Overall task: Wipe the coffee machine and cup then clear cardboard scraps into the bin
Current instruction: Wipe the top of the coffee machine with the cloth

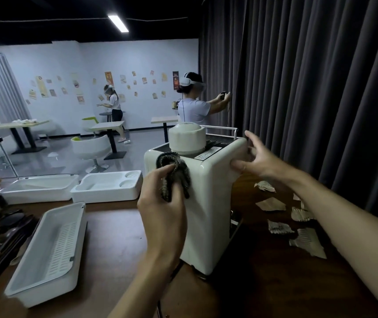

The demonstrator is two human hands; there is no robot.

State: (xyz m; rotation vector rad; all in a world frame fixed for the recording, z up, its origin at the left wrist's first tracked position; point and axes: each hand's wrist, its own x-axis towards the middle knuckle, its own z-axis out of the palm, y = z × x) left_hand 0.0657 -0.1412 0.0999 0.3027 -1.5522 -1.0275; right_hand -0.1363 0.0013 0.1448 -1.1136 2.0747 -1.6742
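Between both hands stands the glossy cream machine (206, 203), left hand (160, 210) clutching a nubby cloth (174, 173) against its side, right hand (257, 157) loosely splayed, steadying its rounded corner, beside torn cardboard (307, 239).

Coffee machine (206, 203): cream-white, boxy, rounded corners, upright on dark wood tabletop (114, 260); dark grille and label sticker on top.
Cup (187, 138): white, upside down, sits on top of coffee machine, toward its left side.
Cloth (175, 173): dark grey, knitted, bunched; pressed on coffee machine's left face near upper edge, pinched in your left hand (160, 214).
Cardboard scraps (271, 204): several torn corrugated pieces, flat on tabletop right of coffee machine, scattered apart from each other.
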